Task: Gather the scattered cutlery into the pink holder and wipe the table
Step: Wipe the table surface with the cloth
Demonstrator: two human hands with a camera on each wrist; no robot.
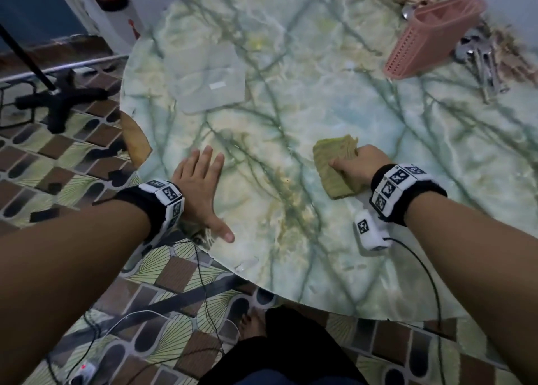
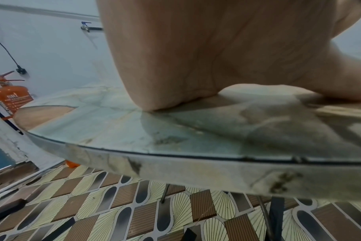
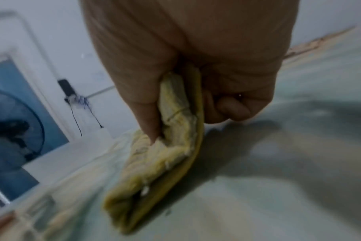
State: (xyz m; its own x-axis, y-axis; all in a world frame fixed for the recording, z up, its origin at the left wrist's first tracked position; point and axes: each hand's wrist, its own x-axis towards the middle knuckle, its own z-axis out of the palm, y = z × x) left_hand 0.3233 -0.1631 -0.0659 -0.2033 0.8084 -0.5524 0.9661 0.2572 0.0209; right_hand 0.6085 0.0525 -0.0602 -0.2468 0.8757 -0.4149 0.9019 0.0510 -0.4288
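Pink holder (image 1: 428,38) stood at the far right of the desk (image 1: 291,99), leaning a bit in the wide-angle view. Cutlery (image 1: 480,61) lay in a loose pile on the desk just beside and behind it, one spoon bowl showing at its far side. Whether anything was already inside the holder couldn't be seen from that angle. Judgement: the gathering step looked not done, most pieces outside.

Wiping was the step in hand. Right hand (image 1: 358,163) had its grip closed round a folded yellow-green cloth (image 1: 337,169), thumb on top, cloth pressed flat on the desk near the front centre. Right wrist view confirmed fingers curled on the cloth (image 3: 161,154), blurred.

Left hand (image 1: 201,186) lay flat, fingers straight and spread, holding nothing, palm on the desk near its left edge, probably as a brace. Left wrist view showed the heel of the hand (image 2: 196,57) touching the surface.

A clear sheet (image 1: 206,78) lay on the desk far left. Yellowish smears showed between the hands.

Left to do, by my read: most of the wipe, plus all visible cutlery into the holder.
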